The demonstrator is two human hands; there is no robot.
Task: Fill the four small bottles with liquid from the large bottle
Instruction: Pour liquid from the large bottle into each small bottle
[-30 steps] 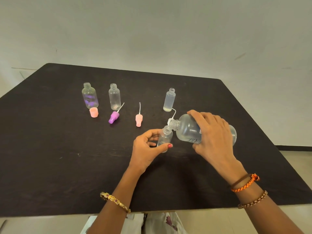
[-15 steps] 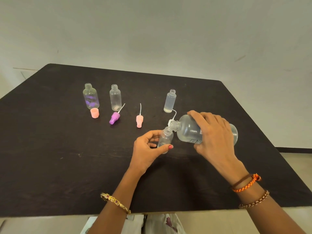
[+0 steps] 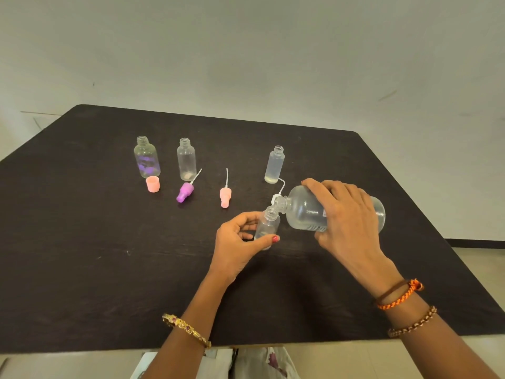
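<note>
Right hand [image 3: 347, 222]: fingers and thumb curled round the large clear round-shouldered plastic bottle [image 3: 308, 212], which is tipped almost flat, neck pointing left, above the desk.
Left hand [image 3: 240, 242]: thumb and fingers pinching the small clear plastic bottle [image 3: 267, 225] at its lower body; bottle upright, base at the dark matte desk [image 3: 82, 255].
Mouths: large bottle's neck sits just over the small bottle's open top, touching or nearly so; cannot tell which.
Other small bottles: three stand upright and uncapped at the far side: a clear rounded bottle with purple print [image 3: 146, 157], a clear straight-sided bottle [image 3: 186, 159], a frosted slim bottle [image 3: 274, 165].
Caps on desk: pink round cap [image 3: 152, 184], purple spray cap with tube [image 3: 185, 191], pink spray cap with tube [image 3: 225, 195], white cap with tube [image 3: 276, 198] behind the large bottle's neck.
</note>
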